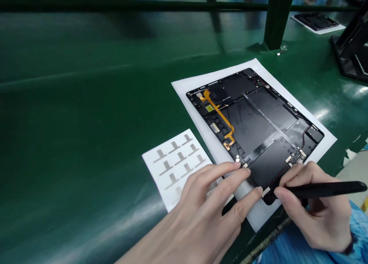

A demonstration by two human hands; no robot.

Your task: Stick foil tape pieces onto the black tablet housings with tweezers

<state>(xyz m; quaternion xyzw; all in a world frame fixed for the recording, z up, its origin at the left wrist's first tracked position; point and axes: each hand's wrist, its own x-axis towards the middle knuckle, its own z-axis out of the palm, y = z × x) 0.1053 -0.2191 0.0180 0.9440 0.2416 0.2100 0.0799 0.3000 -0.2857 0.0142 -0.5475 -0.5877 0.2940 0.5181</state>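
**Hands working at the near edge of an opened tablet**

The right hand is gripping a black tool, its tip meeting the tablet at the near edge. The left hand is lying open, fingertips pressing that same edge. The tablet is resting on a white sheet on the green table, just beside a sticker sheet.

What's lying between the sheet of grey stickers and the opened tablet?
In the head view, only the margin of the white paper under the tablet; at the near end, the left hand reaches across from the sticker sheet.
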